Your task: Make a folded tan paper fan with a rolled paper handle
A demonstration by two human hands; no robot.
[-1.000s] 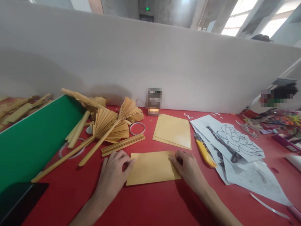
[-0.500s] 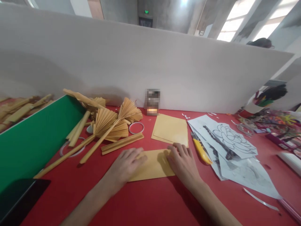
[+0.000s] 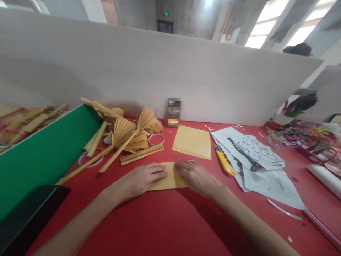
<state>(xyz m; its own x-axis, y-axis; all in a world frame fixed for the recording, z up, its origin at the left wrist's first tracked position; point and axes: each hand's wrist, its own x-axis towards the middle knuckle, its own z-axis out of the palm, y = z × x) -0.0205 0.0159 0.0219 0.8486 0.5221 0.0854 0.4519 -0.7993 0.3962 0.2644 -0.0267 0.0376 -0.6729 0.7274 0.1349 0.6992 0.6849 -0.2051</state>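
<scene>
While the left hand (image 3: 144, 177) lies on the left part of a yellow sheet of paper (image 3: 171, 179), the right hand (image 3: 196, 178) lies on the right part in the head view. The sheet is flat on the red table (image 3: 149, 227), right in front of the person. The left fingers are almost straight, close together, and rest on top without grabbing. The right fingers bend a little and press on the paper; I cannot tell if the thumb pinches it.

Just past the left hand is a folded paper strip (image 3: 142, 154), near two paper fans (image 3: 123, 129). More yellow sheets (image 3: 192, 142) lie behind the paper. To their right are a yellow cutter (image 3: 225, 163) and a flower drawing (image 3: 262, 151).
</scene>
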